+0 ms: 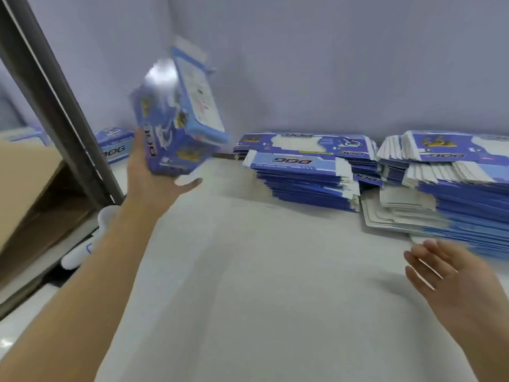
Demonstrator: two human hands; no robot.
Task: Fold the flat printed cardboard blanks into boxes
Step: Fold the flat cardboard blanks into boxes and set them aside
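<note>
Folded blue-and-white printed cardboard box (176,119) up in the air at far left, tilted, blurred by motion. Deep blue side panels with yellow figures and part of large dark lettering; pale blue-white panel with small print facing right; white flaps sticking up at the top end. Left hand (154,172) beneath it, palm against the lower left corner, thumb stretched out under the bottom edge; grip loose and spread, fingers behind the box hidden, so cannot tell if truly clasped or only supporting.

Right hand (451,274) at near right, empty, grip open with fingers spread, hovering above the pale grey desk (261,271), just beside the near edge of the right stack of flat printed blanks (451,183).

Right stack tall, fanned out unevenly, blue printed faces up, white flap edges showing at the sides, "DOG" lettering upside down from here. Middle stack of flat blue blanks (305,172) to its left, lower, likewise printed, resting on the far part of the desk, the two stacks touching or nearly so.

Finished blue box with "DOG" lettering (115,144) at far left, behind a slanted dark metal bar (55,106). Brown corrugated carton (27,194) at left, below the bar.
</note>
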